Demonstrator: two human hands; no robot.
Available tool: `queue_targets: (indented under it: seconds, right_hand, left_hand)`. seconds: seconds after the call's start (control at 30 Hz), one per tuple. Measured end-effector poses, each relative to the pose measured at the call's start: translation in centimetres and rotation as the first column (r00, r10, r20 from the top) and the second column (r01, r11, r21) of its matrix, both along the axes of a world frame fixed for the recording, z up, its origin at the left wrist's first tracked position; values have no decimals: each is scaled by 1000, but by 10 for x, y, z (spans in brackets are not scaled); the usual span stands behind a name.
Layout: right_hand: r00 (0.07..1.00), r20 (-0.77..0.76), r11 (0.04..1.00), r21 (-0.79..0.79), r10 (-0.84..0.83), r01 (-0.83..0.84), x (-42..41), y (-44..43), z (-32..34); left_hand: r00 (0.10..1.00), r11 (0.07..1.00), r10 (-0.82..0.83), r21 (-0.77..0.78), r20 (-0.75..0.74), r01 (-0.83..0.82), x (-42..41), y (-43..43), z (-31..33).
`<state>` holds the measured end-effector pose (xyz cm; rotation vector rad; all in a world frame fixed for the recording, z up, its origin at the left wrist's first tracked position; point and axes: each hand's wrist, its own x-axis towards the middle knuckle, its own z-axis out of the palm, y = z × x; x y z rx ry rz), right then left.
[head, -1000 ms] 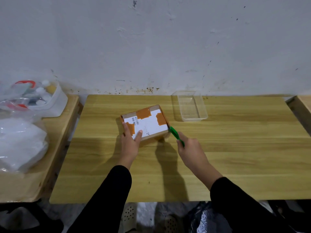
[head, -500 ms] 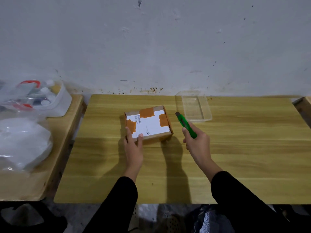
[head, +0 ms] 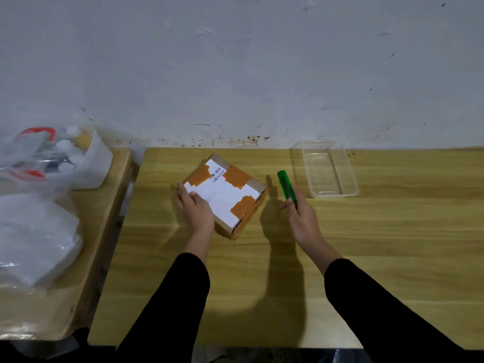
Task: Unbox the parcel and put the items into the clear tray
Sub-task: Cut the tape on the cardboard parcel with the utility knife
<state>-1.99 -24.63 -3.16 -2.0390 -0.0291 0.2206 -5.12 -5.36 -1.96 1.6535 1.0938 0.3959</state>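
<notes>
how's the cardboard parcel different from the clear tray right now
The parcel is opaque brown cardboard with orange tape and a white label; the clear tray is see-through plastic. The parcel is closed, its flaps down; the tray is open-topped and holds nothing. The left hand rests on the parcel; nothing touches the tray. Both sit on the wooden table.

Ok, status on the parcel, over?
Left hand rests on parcel, taped shut. Right hand grips green cutter, apart from parcel. Tray empty; nothing between cutter and parcel.
</notes>
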Motion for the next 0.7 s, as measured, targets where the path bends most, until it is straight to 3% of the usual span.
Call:
queue_targets:
  seconds: [0.13,0.37,0.53,0.7]
  right_hand:
    - [999,54,1000,0,4,-4,26,21,-12]
    - [998,59,998,-64,5,-1,68,44,-28]
    - [998,54,981,-194,13,-3,81,48,-38]
    - [997,75,974,-228,19,-2,82,50,-40]
  left_hand:
    - [999,999,-34,-3,26,34,19,11,-9]
    - [967,968,-251,2,48,251,37,48,-28]
    - [959,960,-274,-34,69,276,42,52,-26]
    - [956,956,-278,-64,97,285,43,51,-25]
